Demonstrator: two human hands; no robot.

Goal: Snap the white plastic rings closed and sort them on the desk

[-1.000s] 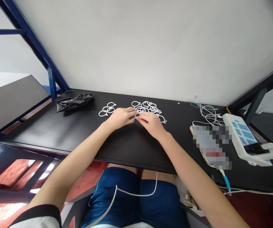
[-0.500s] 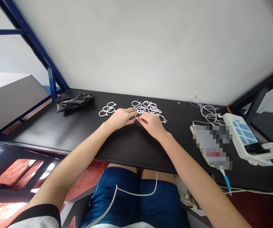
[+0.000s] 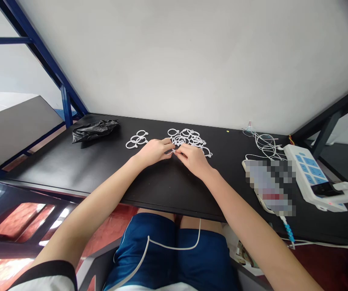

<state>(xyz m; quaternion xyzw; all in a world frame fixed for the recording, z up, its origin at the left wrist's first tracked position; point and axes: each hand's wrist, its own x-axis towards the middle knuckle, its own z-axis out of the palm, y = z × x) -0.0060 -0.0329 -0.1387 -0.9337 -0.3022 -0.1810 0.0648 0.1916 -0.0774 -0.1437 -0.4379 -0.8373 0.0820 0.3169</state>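
A crumpled black plastic bag (image 3: pixel 95 131) lay at the left of the flat black worktop (image 3: pixel 55 169); a tiny yellow speck (image 3: pixel 227 131) sat near the back edge; to the right were a loosely coiled thin white cable (image 3: pixel 267 155), a pale-cased phone (image 3: pixel 269 186) with a blurred-out screen and, just beside it, a long white power strip (image 3: pixel 310 171) with blue socket panels; a white charging cord with a bright blue spiral sleeve (image 3: pixel 289 232) ran from the phone's near end; a plain pale wall (image 3: pixel 192 60) rose behind; blue metal framing (image 3: pixel 48 64) slanted at left.
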